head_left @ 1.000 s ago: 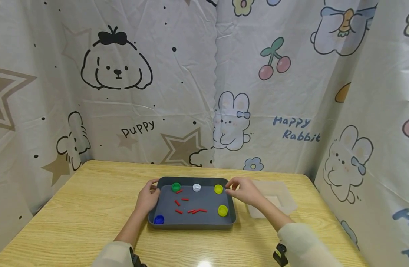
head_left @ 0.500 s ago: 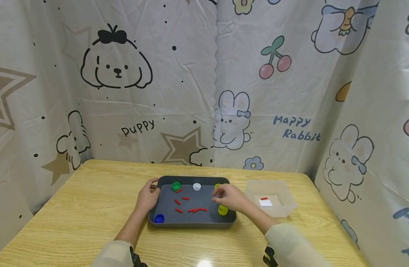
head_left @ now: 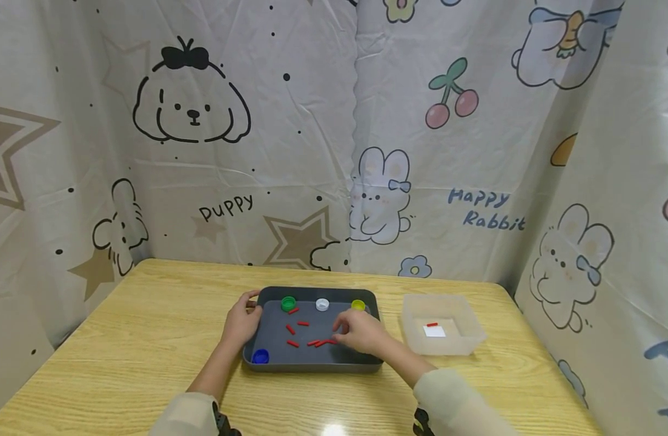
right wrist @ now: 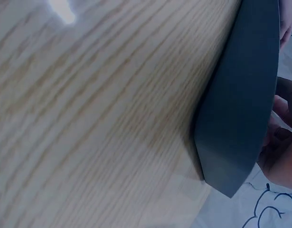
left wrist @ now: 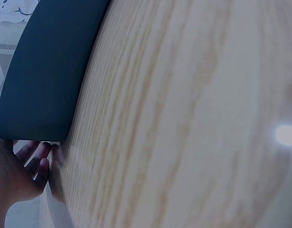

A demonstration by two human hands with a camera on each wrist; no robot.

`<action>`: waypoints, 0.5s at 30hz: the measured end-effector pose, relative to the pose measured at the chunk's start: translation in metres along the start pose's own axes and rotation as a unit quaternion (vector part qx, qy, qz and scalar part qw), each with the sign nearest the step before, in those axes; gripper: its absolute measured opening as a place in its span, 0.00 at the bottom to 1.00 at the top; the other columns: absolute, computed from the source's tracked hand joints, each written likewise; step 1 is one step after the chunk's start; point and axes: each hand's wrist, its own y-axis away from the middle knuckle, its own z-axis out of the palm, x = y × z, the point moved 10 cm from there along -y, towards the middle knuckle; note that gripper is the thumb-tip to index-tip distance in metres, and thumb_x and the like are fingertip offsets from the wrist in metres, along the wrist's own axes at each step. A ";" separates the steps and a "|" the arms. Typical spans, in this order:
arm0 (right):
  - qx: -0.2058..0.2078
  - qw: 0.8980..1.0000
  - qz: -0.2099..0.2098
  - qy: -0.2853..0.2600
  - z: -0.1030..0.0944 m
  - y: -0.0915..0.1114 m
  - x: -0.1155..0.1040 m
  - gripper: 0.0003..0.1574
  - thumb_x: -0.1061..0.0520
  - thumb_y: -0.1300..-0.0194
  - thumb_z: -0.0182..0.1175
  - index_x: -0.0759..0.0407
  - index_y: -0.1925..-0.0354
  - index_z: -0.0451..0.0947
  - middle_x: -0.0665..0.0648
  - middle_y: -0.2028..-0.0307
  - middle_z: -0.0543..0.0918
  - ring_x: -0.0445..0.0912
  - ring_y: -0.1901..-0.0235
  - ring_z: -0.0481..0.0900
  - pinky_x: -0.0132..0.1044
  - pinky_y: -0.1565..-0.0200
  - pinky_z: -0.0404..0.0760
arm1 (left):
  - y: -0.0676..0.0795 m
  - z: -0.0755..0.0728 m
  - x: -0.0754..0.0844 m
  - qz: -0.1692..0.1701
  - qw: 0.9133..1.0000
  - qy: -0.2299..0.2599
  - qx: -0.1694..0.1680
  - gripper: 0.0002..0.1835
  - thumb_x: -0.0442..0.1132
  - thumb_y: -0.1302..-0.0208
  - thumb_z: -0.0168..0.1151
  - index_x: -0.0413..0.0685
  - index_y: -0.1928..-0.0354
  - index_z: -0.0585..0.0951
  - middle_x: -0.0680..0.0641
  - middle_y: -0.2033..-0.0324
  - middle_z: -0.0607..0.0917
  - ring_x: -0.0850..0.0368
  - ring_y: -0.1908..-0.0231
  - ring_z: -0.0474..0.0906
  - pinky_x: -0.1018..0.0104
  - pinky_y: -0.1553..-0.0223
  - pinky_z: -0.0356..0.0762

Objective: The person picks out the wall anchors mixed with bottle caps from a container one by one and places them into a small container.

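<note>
A pale curtain (head_left: 306,163) printed with rabbits and puppies hangs behind a wood-grain table (head_left: 165,315). On the table sits a dark grey tray (head_left: 312,367); seven red sticks (head_left: 303,323) lie scattered on its floor. A green cap (head_left: 288,304), a white cap (head_left: 322,304) and a yellow cap (head_left: 358,305) stand along its far side, with a blue cap (head_left: 260,356) in the near left corner. The left hand (head_left: 241,318) rests against the outside of the tray's left wall, its fingers loosely bent, a gap between them and the thumb. The right hand (head_left: 361,333) is over the tray's right half, thumb and forefinger close together at the rightmost stick; whether they pinch it cannot be told. To the right of the tray, apart from it, a translucent box (head_left: 445,347) contains a white card (head_left: 434,331) and one more red stick beside the card's far edge.
</note>
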 end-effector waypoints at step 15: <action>-0.011 0.997 -0.008 0.073 0.013 -0.001 -0.007 0.05 0.52 0.47 0.67 0.51 0.70 0.82 0.46 0.74 0.76 0.36 0.75 0.72 0.30 0.73 0.70 | 0.001 0.001 -0.001 -0.001 1.000 0.004 -0.001 0.23 0.37 0.33 0.48 0.46 0.35 0.66 0.36 0.49 0.76 0.44 0.49 0.76 0.55 0.56 0.75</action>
